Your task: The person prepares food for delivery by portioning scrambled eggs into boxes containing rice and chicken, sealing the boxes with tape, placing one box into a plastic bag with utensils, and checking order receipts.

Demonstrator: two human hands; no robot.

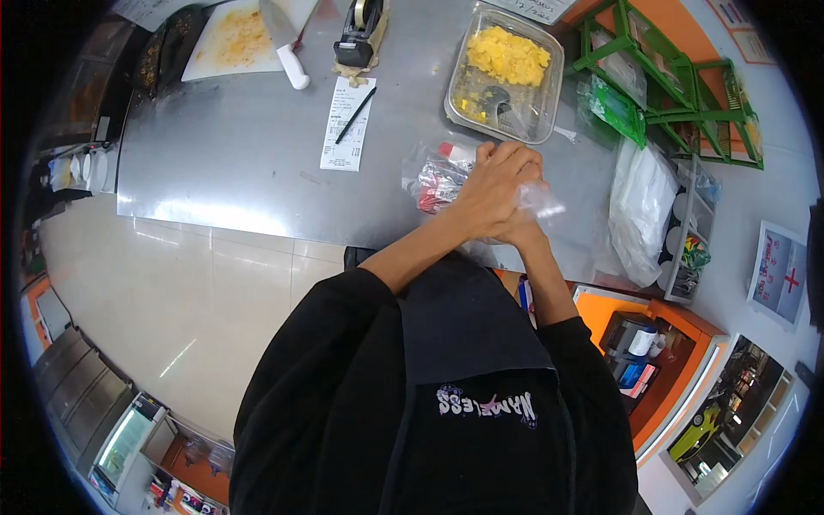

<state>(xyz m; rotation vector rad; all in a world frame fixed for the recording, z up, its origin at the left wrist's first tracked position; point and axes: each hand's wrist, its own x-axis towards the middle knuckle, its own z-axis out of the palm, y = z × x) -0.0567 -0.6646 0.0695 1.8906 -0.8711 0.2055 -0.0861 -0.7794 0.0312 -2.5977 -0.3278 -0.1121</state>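
Note:
My left hand (494,183) and my right hand (517,225) are pressed together at the front edge of a stainless steel table, the left mostly covering the right. Both are closed on a clear plastic bag (543,199), whose gathered film sticks out to the right of my fingers. Left of my hands, red-and-white printed packaging (438,183) shows through crinkled clear plastic. Which part each hand pinches is hidden. Just beyond them sits a clear plastic tub (456,96) holding yellow chunky food (508,56) and a dark-ended spoon (494,101).
A printed receipt (341,151) lies under a black pen (356,116), near a tape dispenser (355,38). A white-handled knife (293,67) rests across a stained cutting board (203,61). At right stand green plastic racks (669,96) and white plastic bags (637,212).

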